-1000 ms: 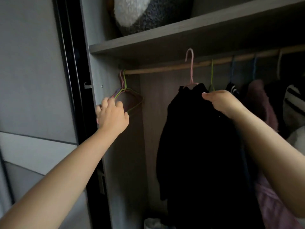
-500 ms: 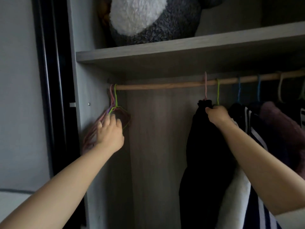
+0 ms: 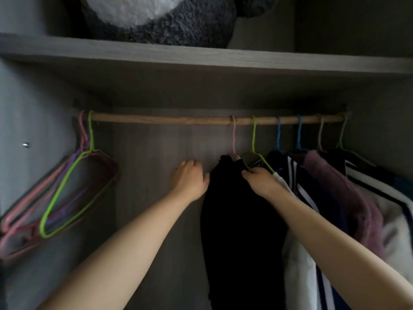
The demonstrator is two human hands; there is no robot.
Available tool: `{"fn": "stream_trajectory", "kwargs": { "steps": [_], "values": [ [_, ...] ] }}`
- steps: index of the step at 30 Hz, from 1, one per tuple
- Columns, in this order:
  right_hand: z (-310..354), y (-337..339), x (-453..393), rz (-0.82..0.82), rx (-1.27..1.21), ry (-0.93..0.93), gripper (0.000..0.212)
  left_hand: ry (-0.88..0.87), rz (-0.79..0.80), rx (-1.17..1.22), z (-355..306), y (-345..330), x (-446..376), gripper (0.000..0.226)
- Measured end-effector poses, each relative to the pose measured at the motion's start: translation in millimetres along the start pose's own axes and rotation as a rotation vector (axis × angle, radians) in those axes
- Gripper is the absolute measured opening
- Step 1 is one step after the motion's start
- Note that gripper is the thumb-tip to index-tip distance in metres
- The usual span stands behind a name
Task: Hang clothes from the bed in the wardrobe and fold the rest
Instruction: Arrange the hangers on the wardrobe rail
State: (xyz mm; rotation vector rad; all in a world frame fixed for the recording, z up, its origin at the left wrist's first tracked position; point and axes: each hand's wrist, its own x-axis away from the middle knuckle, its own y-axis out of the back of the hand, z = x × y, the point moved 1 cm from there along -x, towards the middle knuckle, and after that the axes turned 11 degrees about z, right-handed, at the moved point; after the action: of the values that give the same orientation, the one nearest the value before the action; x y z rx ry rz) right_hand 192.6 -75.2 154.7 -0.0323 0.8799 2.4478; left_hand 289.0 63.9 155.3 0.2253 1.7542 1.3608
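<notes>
The black garment [image 3: 241, 220] already hangs on its pink hanger [image 3: 233, 139] mid-rail [image 3: 161, 119], the right hand [image 3: 260, 182] pinching its shoulder, the left hand [image 3: 190, 177] loosely curled and empty beside it, so this piece looks nearly done, while whatever remains on the bed is out of view.

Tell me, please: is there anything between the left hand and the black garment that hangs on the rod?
Nothing visible stands between them. The left hand is just to the left of the black garment, at its shoulder; whether they touch I cannot tell. The right hand pinches the garment's top on the other side, under the pink hanger.
</notes>
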Motion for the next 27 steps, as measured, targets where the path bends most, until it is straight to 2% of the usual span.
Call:
{"fn": "stream_trajectory", "kwargs": {
  "steps": [6,9,11,14,16,18,21,24,27],
  "values": [
    [-6.4,-0.6,36.1,0.125,-0.003,0.076,0.029,-0.062,0.026,0.17,-32.3,-17.6,-17.8,0.04],
    [-6.0,3.8,58.8,0.163,0.139,0.125,0.025,-0.073,0.043,0.252,-34.1,-26.4,-20.4,0.039],
    [-12.8,12.1,74.6,0.12,0.242,0.176,0.029,-0.096,0.039,0.315,-37.2,-32.9,-18.3,0.036],
    [-27.5,25.9,102.6,-0.034,0.468,0.335,0.028,-0.128,-0.077,0.426,-41.1,-34.7,-5.9,0.031],
    [-41.1,34.4,120.8,-0.116,0.633,0.442,0.032,-0.201,-0.241,0.499,-48.3,-27.3,4.7,0.025],
    [-61.2,46.1,142.5,-0.149,0.826,0.409,0.037,-0.299,-0.321,0.527,-68.8,-20.9,20.8,0.029],
    [-93.8,70.9,171.6,-0.172,0.964,0.312,0.045,-0.41,-0.284,0.367,-113.5,-14.8,45.4,0.044],
    [-133.0,105.0,201.5,-0.228,1.007,0.278,0.041,-0.423,-0.121,0.13,-174.9,-12.5,71.2,0.034],
    [-178.1,143.6,250.6,-0.29,0.966,0.167,0.041,-0.417,0.001,0.22,-246.0,-19.9,105.3,0.027]
  ]
}}
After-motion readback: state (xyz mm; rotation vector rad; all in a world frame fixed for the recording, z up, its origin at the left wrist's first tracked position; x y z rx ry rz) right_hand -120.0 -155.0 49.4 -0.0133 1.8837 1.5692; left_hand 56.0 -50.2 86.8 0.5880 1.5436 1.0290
